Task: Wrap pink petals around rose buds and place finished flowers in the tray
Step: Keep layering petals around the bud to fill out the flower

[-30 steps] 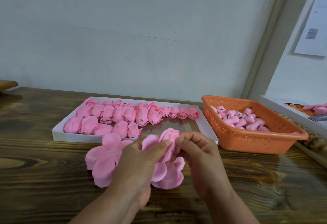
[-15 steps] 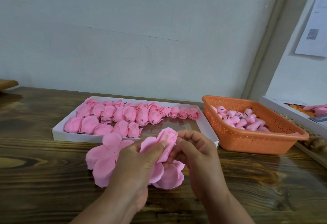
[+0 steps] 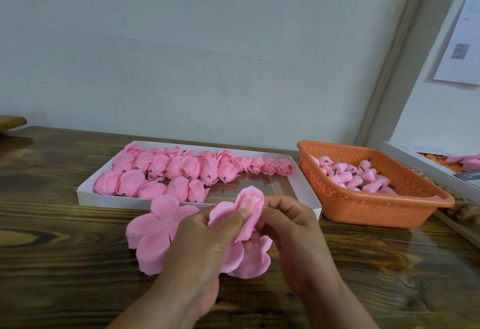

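**A:** Both hands are up over the worktop [image 3: 65, 263], meeting at the middle. The left hand [image 3: 205, 245] has its thumb pressed flat onto a pink petal, fingers curled in behind it.

**B:** And the right hand [image 3: 291, 227] pinches the same piece from the other side. Between them sits the rose bud [image 3: 250, 198], pale at its tip, with a petal folded up against it.

**A:** So each hand is closed on that bud-and-petal bundle, held just above the wood. Below the fingers, more loose petals [image 3: 253, 261] hang down from the flower being built.

**B:** To the left of the hands, a flat stack of petal sheets [image 3: 153, 227] lies on the worktop, partly hidden by the left wrist.

**A:** Right behind it, the white tray [image 3: 304, 191] holds finished flowers [image 3: 181, 170], crowded over its left and far side, with three small roses lined up at the far right end. The near right part of the tray shows bare floor.

**B:** Just beside the tray on the right, the orange basket [image 3: 363, 211] carries a heap of unwrapped buds [image 3: 363, 178] with dark stubs.

**A:** Far right edge, a white box [image 3: 405, 154] with something orange and pink inside, cut off by the frame.
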The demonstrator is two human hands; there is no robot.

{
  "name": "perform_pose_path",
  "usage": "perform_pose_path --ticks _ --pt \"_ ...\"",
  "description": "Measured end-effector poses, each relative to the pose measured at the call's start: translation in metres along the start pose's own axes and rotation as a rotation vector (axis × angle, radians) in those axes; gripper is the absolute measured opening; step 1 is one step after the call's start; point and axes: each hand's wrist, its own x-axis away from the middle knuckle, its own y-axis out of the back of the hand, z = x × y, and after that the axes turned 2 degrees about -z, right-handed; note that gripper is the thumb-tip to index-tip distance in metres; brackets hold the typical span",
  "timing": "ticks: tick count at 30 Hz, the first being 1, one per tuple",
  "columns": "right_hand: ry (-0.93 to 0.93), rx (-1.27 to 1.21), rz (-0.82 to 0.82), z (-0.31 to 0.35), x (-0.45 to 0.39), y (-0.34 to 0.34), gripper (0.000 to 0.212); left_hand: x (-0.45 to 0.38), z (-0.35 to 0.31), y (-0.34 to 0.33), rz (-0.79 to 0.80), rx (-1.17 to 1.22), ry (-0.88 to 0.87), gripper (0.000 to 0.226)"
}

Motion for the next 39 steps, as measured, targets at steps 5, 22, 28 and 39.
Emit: perform_pose_path --ticks 5,22,28,39 --pt "0.164 0.231 -0.141 0.000 0.005 -0.009 0.031 -0.001 0.004 0.002 -0.052 -0.103 -0.027 0.049" --pt "0.074 0.005 0.054 0.007 -0.008 0.013 0.016 -0.003 -0.003 0.006 -0.039 -0.095 0.003 0.020" --pt "0.113 0.064 0.253 0.016 -0.012 0.015 0.007 0.001 -0.004 0.005 0.019 -0.102 0.028 0.015" --pt "0.193 0.268 0.186 0.027 -0.004 0.000 0.019 -0.003 -0.005 0.006 -0.029 -0.115 0.045 0.013"
